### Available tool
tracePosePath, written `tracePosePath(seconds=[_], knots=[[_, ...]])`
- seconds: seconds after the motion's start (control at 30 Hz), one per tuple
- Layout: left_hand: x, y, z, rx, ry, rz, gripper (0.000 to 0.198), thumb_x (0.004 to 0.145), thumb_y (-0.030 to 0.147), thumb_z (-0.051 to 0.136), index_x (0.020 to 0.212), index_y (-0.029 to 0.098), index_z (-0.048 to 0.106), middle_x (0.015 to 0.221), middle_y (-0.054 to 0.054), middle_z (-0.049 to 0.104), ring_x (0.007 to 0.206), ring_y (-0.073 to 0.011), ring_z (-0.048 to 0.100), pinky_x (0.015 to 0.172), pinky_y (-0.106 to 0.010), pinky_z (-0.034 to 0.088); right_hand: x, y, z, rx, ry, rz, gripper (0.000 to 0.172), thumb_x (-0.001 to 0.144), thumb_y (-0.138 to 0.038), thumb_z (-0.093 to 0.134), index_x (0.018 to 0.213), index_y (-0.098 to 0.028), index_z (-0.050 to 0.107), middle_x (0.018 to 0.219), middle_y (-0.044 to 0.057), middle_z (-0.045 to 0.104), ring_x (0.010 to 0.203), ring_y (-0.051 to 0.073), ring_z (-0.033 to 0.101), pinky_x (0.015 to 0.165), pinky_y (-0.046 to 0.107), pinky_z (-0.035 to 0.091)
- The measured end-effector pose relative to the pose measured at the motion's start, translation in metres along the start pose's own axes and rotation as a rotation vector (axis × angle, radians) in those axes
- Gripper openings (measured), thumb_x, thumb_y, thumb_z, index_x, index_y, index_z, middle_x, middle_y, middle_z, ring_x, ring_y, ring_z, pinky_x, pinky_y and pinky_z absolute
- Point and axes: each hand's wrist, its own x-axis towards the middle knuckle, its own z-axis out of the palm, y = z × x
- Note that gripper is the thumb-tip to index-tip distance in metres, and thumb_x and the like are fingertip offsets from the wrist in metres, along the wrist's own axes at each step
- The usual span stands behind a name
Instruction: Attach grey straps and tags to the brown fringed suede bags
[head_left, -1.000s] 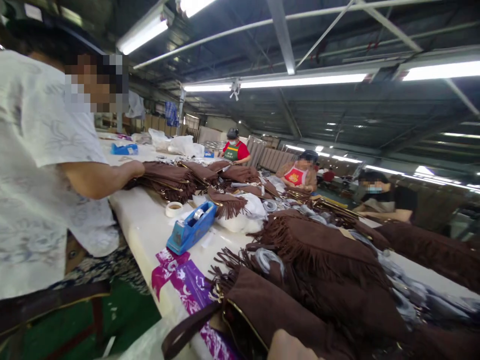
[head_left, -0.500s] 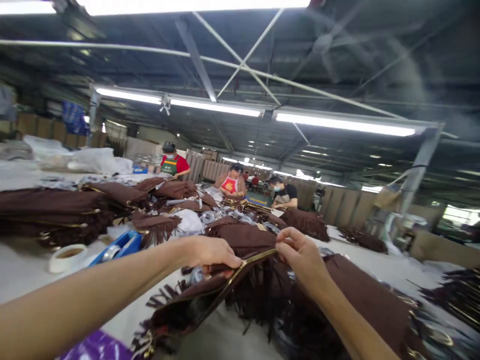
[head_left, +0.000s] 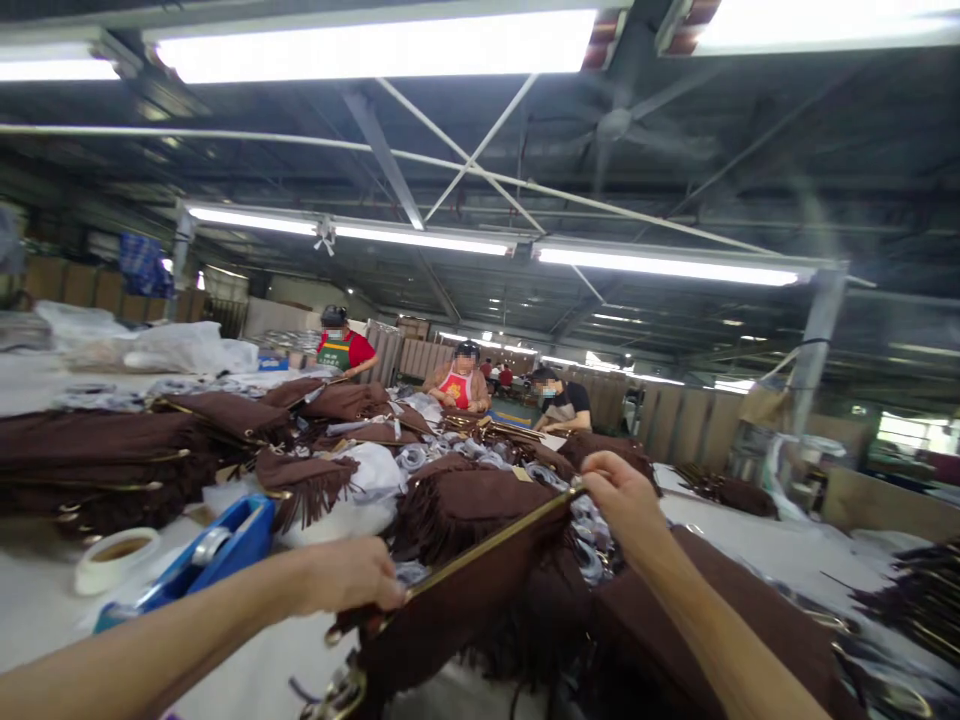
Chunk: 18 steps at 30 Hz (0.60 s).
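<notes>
A dark brown fringed bag (head_left: 472,610) hangs between my hands, its gold zipper running in a straight slanted line along the top edge. My left hand (head_left: 356,577) pinches the lower left end of the zipper; whether the pull tab is between the fingers is hidden. Higher up, my right hand (head_left: 622,488) grips the other end of the zipper edge between thumb and fingers. Gold metal hardware (head_left: 341,690) dangles at the bag's lower left corner. Under the right forearm lies another brown bag (head_left: 720,610).
A blue tape dispenser (head_left: 217,555) and a white tape roll (head_left: 116,560) lie at left. Stacked brown bags (head_left: 97,450) stand behind them. A fringed bag with a tag (head_left: 480,495) lies just beyond my hands. Several people work across the table.
My left hand has moved left and down along the zipper. The zipper's left part, gaping before, is now closed up. My right hand has shifted slightly right, and the bag is pulled straighter.
</notes>
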Motion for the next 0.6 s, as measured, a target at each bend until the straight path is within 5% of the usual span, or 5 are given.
tracePosePath(seconds=[0.13, 0.2, 0.33, 0.47, 0.6], knots=[[-0.015, -0.036, 0.003, 0.419, 0.199, -0.084, 0.022, 0.071, 0.030, 0.051, 0.054, 0.018, 0.060, 0.050, -0.001, 0.054, 0.052, -0.0193, 0.055, 0.055, -0.030, 0.046, 0.002, 0.021, -0.017, 0.028, -0.164, 0.089, 0.015, 0.066, -0.035, 0.053, 0.073, -0.022, 0.052, 0.046, -0.010, 0.038, 0.042, 0.009, 0.032, 0.045, 0.023, 0.022], [-0.015, -0.038, 0.013, 0.586, 0.346, -0.027, 0.018, 0.071, 0.023, 0.053, 0.075, 0.016, 0.070, 0.077, -0.010, 0.070, 0.080, -0.0286, 0.066, 0.076, -0.039, 0.051, -0.005, 0.009, -0.009, 0.070, -0.251, 0.064, 0.014, 0.065, -0.034, 0.055, 0.072, -0.022, 0.052, 0.047, -0.010, 0.039, 0.042, 0.009, 0.032, 0.044, 0.022, 0.023], [0.012, -0.032, 0.055, 0.417, 0.274, 0.233, 0.077, 0.065, 0.031, 0.073, 0.137, 0.022, 0.046, 0.126, -0.013, 0.065, 0.110, -0.0306, 0.063, 0.090, -0.037, 0.051, -0.014, -0.030, 0.004, 0.176, -0.278, 0.074, 0.018, 0.063, -0.038, 0.060, 0.071, -0.023, 0.053, 0.047, -0.009, 0.040, 0.041, 0.009, 0.033, 0.041, 0.022, 0.022], [0.052, -0.031, 0.077, 0.523, 0.290, 0.111, 0.023, 0.080, 0.026, 0.064, 0.101, 0.026, 0.071, 0.092, -0.007, 0.078, 0.087, -0.0292, 0.073, 0.071, -0.034, 0.056, -0.001, -0.043, -0.002, 0.183, -0.296, 0.070, 0.027, 0.056, -0.043, 0.068, 0.068, -0.022, 0.056, 0.048, -0.007, 0.043, 0.041, 0.009, 0.036, 0.040, 0.022, 0.025], [0.057, -0.016, 0.023, 0.652, 0.535, 0.177, 0.012, 0.077, 0.037, 0.069, 0.075, 0.026, 0.073, 0.074, -0.003, 0.076, 0.074, -0.0245, 0.072, 0.063, -0.027, 0.052, 0.027, -0.042, -0.012, 0.170, -0.249, 0.155, 0.038, 0.050, -0.047, 0.074, 0.073, -0.021, 0.060, 0.047, -0.006, 0.047, 0.040, 0.009, 0.037, 0.038, 0.021, 0.024]])
